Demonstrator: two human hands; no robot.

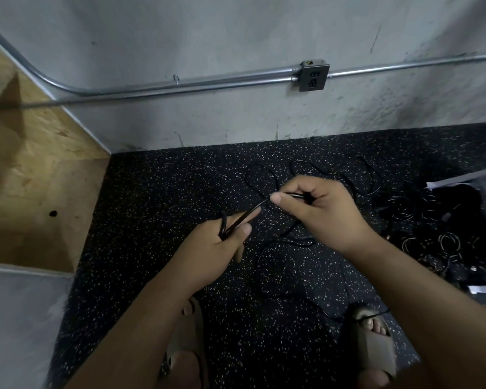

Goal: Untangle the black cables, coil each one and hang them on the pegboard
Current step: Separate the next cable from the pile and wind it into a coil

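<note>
Fingers [277, 197] — left hand [222, 244], right hand [320, 210] — grip black cable [250, 213].

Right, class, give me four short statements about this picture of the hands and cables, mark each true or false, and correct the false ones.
1. The left hand and right hand both grip one black cable. True.
2. That cable is plugged into the outlet. False: nothing is plugged into it.
3. A pile of more cables lies to the person's right. True.
4. The person is barefoot. False: the person wears sandals.
</note>
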